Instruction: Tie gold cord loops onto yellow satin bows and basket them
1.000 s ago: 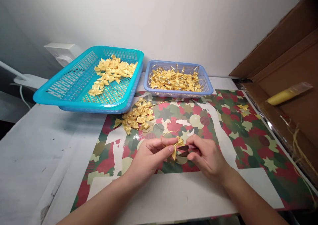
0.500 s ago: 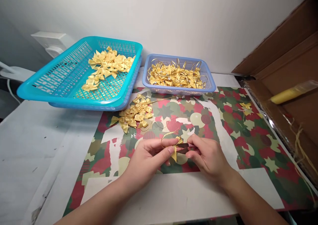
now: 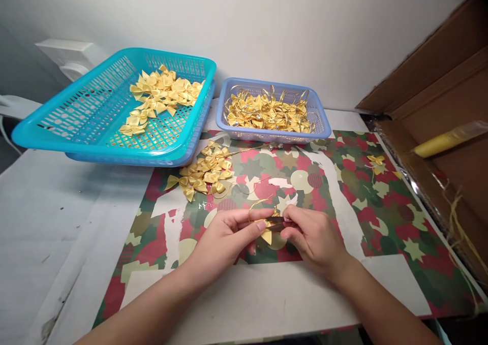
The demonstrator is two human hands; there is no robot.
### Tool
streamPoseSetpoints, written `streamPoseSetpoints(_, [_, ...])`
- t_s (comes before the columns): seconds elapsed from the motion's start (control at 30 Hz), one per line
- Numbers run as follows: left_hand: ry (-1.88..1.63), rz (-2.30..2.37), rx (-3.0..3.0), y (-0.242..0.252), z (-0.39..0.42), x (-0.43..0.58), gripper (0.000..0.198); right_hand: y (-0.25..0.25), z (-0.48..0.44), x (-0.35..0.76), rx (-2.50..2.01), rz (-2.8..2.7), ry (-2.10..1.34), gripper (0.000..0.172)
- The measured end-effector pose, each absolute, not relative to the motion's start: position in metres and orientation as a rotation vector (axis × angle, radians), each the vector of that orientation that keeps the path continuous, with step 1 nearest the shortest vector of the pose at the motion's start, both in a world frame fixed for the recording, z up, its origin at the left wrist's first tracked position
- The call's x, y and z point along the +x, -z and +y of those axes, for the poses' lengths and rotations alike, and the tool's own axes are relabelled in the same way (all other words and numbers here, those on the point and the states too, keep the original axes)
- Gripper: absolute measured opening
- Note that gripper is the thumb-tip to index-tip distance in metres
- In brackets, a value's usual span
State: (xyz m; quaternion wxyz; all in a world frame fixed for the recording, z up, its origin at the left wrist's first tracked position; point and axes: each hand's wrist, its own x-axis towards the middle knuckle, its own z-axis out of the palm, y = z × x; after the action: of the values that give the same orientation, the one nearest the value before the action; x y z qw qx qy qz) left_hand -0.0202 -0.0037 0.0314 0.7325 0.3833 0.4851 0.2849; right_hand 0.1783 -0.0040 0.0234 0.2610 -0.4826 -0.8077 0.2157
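Note:
My left hand pinches a yellow ribbon bow between thumb and fingers, and a loop of gold wire rises from it. Closed round a small dark-bladed tool, perhaps scissors, is my right hand. The blades reach left to the bow and my left fingertips; their exact contact is hidden. Behind my left hand lies a pile of yellow bows on the patterned sheet.
A turquoise basket with yellow bows stands at the back left. Right of it, a blue-violet basket holds bows with gold wire. One bow lies on the right. A cardboard box with a yellow tube stands at the far right.
The dark blades have moved left, further over the bow, and my right hand has shifted slightly left with them. The view has shifted a little.

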Motion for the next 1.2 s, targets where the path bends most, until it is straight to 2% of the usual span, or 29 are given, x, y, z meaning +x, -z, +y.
streamPoseSetpoints(0.2, [-0.643, 1.012, 0.854, -0.032, -0.004, -0.02, 0.029, -0.023, -0.003, 0.178, -1.34, -2.221, -0.622, 0.06])
streamPoseSetpoints(0.53, [-0.637, 1.027, 0.908, -0.033, -0.004, -0.02, 0.039, -0.022, -0.001, 0.177, -1.256, -2.195, -0.56, 0.054])
streamPoseSetpoints(1.0, [-0.683, 0.919, 0.843, -0.034, -0.004, -0.018, 0.031, -0.017, -0.004, 0.171, -1.261, -2.137, -0.636, 0.06])
streamPoseSetpoints(1.2, [-0.67, 0.937, 0.827, -0.03, -0.005, -0.017, 0.031, -0.014, -0.006, 0.168, -1.26, -2.101, -0.623, 0.057])
